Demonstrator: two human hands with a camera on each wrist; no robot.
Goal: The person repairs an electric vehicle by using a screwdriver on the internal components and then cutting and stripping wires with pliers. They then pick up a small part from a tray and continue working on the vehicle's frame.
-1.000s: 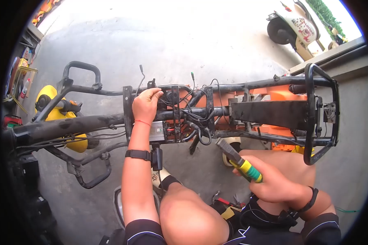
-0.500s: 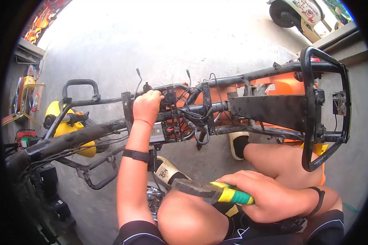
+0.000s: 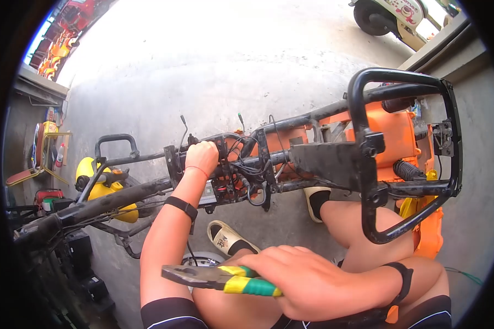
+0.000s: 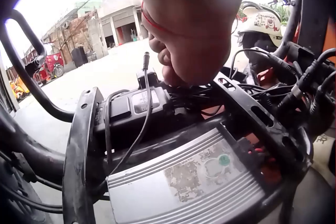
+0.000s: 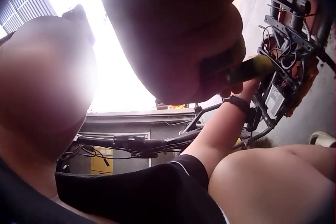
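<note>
My left hand (image 3: pixel 203 158) is over the black metal frame (image 3: pixel 142 187), its fingers curled down at a bundle of cables (image 4: pixel 191 97). Beside it in the left wrist view sit a black box (image 4: pixel 131 106) with a label and, nearer, a silver finned controller box (image 4: pixel 178 182). The fingertips are hidden behind the hand, so I cannot tell what they hold. My right hand (image 3: pixel 318 285) grips pliers (image 3: pixel 195 277) by their green and yellow handles, above the person's thigh. The pliers' head points left, toward the left forearm.
A thin upright cable (image 4: pixel 146 69) rises near the left hand. Black tube loops stand at both frame ends, the right one (image 3: pixel 406 236) close to the knee. Orange bodywork (image 3: pixel 389 137) lies under the frame's right part. A white scooter (image 3: pixel 389 19) stands far right.
My right hand has carried the pliers left and down, close to the body. My left hand stays at the same spot on the frame. The head view has shifted and turned.
</note>
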